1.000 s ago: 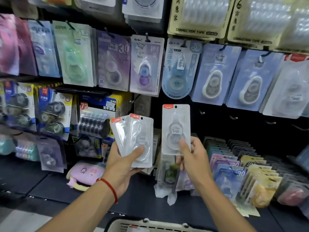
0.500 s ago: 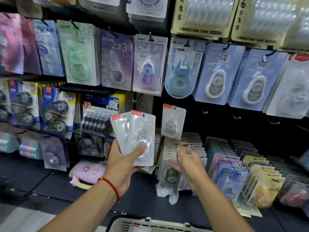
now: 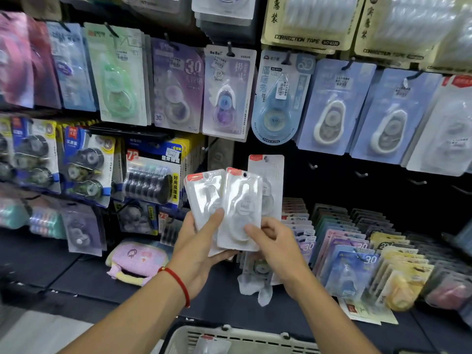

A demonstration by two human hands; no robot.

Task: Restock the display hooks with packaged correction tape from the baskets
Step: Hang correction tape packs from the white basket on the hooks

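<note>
While two white packs (image 3: 224,210) are fanned upright in the left hand (image 3: 196,249), its thumb is laid across their fronts and its fingers are curled behind them. A red cord (image 3: 178,282) is worn at that wrist, and the forearm is raised from the lower left. Just to its right, the right hand (image 3: 277,247) is brought against the front pack, whose lower right edge is pinched between thumb and curled fingers; this forearm is raised from the lower right. Directly behind and above both hands, a third white pack (image 3: 270,180) is seen hanging on the dark board, partly covered by the held ones. To the right of it, bare hooks (image 3: 362,174) are seen projecting. Higher up, rows of blue and purple packs (image 3: 329,106) are hung. Beyond the right hand, further packs are filed upright on the shelf (image 3: 107,279). Below the wrists, the rim of a basket (image 3: 229,333) is shown, with one pack lying inside.
</note>
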